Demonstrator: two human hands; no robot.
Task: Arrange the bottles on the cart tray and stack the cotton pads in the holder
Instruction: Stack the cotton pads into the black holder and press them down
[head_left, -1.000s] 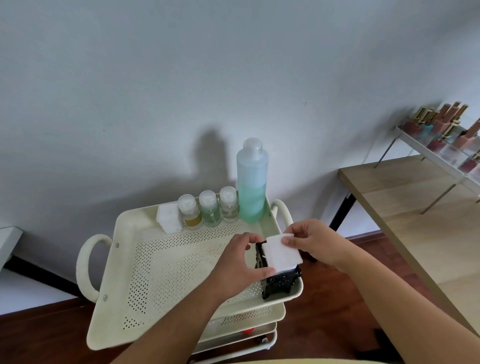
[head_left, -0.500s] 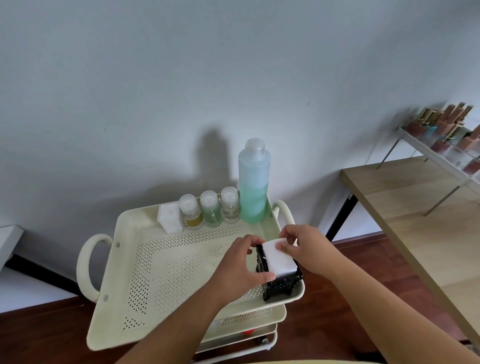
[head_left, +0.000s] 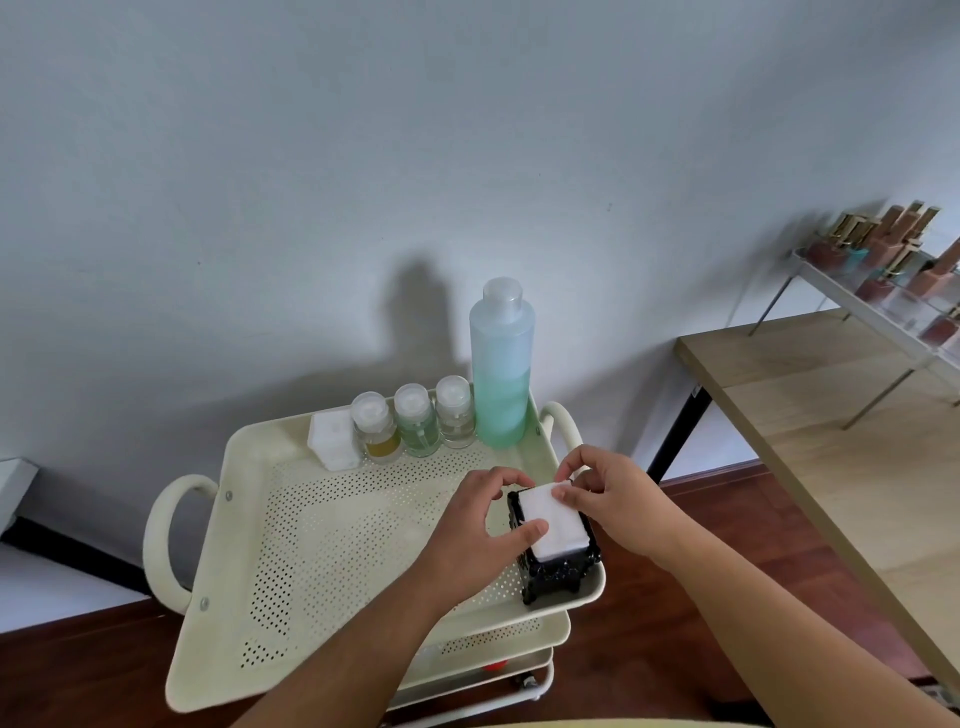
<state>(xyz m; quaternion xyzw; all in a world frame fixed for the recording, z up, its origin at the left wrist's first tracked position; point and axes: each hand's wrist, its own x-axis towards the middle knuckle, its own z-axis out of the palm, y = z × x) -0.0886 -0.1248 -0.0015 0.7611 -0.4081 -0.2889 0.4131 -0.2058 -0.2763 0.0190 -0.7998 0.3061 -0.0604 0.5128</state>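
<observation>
cotton pads (head_left: 551, 521) sit atop the black holder (head_left: 558, 566) at the cart tray (head_left: 270, 525) near-right corner | long axis runs near-far | left hand (head_left: 480, 525) pinches their left edge, thumb near end | right hand (head_left: 605, 493) presses far-right corner, equally close | bottles (head_left: 415, 426) lined along far rim | next: press straight down, I judge

Soft, even light; wall (head_left: 260, 208) shadowed, edges bowed and blurry.
</observation>
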